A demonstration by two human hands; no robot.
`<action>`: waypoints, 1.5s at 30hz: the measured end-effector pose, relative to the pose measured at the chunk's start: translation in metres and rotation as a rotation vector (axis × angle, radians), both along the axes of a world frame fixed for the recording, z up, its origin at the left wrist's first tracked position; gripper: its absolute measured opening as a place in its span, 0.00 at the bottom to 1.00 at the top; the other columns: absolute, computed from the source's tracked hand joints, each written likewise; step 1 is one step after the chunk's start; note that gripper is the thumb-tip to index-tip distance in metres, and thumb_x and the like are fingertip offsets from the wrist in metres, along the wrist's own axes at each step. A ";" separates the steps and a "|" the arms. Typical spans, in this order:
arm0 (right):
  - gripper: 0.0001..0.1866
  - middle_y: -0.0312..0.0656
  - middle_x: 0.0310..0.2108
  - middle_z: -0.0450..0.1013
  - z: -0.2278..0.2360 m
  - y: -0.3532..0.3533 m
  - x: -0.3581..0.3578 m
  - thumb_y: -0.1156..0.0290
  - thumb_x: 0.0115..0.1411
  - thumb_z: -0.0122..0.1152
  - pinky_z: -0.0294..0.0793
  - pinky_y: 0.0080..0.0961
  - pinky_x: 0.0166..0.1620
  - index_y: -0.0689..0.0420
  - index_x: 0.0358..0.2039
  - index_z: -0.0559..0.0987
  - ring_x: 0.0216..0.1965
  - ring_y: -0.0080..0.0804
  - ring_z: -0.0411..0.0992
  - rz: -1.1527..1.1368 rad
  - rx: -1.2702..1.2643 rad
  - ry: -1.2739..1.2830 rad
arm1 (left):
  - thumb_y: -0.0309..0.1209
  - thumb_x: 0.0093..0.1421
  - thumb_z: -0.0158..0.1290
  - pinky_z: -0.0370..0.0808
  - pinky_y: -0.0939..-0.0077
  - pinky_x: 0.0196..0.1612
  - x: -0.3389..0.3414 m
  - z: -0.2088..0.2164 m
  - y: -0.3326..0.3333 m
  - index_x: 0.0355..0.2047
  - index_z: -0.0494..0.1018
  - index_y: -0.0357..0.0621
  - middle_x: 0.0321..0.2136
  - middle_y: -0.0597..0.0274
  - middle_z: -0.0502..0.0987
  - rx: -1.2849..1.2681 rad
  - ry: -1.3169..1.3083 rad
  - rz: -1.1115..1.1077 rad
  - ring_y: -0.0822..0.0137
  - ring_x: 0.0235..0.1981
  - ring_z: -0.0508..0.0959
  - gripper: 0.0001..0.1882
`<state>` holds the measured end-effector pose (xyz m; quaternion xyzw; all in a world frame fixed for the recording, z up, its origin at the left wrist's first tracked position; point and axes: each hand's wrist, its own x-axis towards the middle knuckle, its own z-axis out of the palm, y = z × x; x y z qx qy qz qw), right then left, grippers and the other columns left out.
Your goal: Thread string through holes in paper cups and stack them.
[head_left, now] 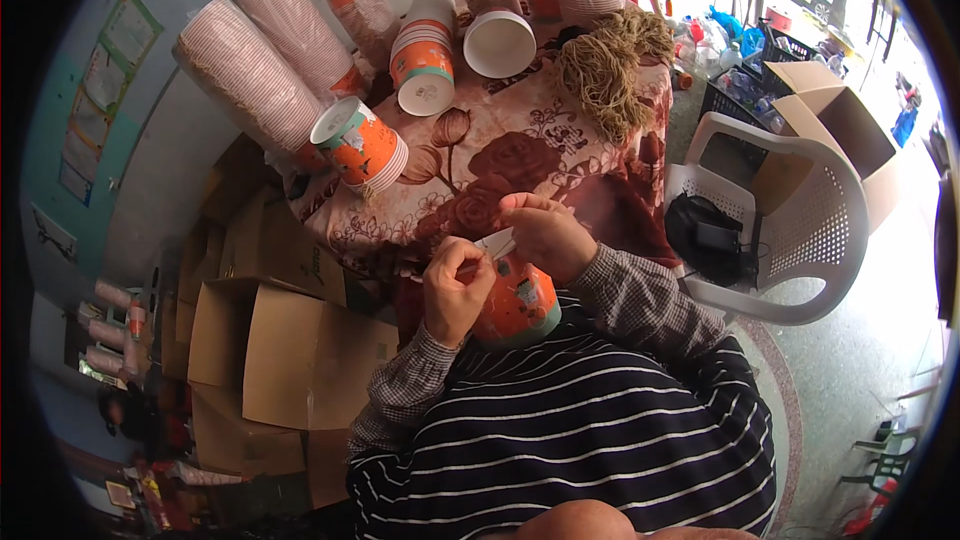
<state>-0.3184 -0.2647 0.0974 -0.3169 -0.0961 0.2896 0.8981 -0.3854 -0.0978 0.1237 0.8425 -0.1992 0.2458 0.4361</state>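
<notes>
An orange paper tub (518, 302) with a green band and small printed pictures rests on my lap, against a striped dark garment. My left hand (458, 288) is closed in a pinch at the tub's pale rim, on its left side. Above the rim's right side my right hand (553, 236) is closed too, with thumb and forefinger pressed together. Something thin and light shows near the left fingertips; what either pinch holds is too small to make out. The hands partly cover the tub's opening.
Stacked tubs in plastic wrap (250, 80) and loose tubs (362, 145) stand on the flower-patterned tablecloth (510, 162). A heap of tan twine (610, 70) lies at its far right. Cardboard boxes (300, 355) are at left, a white plastic chair (810, 210) with a black bag at right.
</notes>
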 end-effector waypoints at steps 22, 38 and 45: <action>0.05 0.28 0.15 0.63 -0.006 0.015 -0.020 0.73 0.60 0.56 0.56 0.17 0.14 0.54 0.37 0.73 0.11 0.17 0.55 -0.213 0.053 -0.035 | 0.22 0.57 0.55 0.74 0.79 0.32 -0.005 -0.022 0.017 0.29 0.72 0.35 0.26 0.60 0.76 -0.003 -0.031 0.017 0.72 0.28 0.77 0.03; 0.08 0.39 0.26 0.73 -0.037 -0.040 -0.021 0.68 0.52 0.61 0.75 0.33 0.30 0.54 0.33 0.77 0.30 0.38 0.74 -0.439 -1.017 -1.553 | 0.25 0.58 0.56 0.74 0.76 0.33 -0.032 -0.029 0.052 0.33 0.72 0.37 0.28 0.54 0.77 -0.109 0.082 0.166 0.65 0.29 0.79 0.05; 0.22 0.45 0.47 0.72 -0.083 -0.025 -0.035 0.68 0.56 0.58 0.76 0.32 0.45 0.54 0.52 0.70 0.46 0.42 0.73 -0.157 -1.083 -1.400 | 0.27 0.59 0.56 0.73 0.79 0.33 -0.029 -0.052 0.075 0.33 0.74 0.37 0.27 0.59 0.78 -0.252 0.154 0.265 0.73 0.28 0.76 0.06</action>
